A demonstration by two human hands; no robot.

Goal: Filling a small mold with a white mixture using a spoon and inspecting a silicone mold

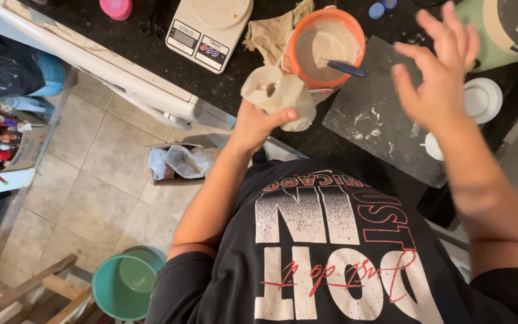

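The left hand (253, 123) grips a floppy white mold (278, 96) while the right hand (439, 78) hangs with fingers spread wide, so it could slip and spill near the orange bowl (325, 45).

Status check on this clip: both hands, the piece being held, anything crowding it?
Left hand gripping pale mould-like piece. Right hand open, raised over dark slab, holding nothing. Orange bowl of pale slip sits close behind the piece.
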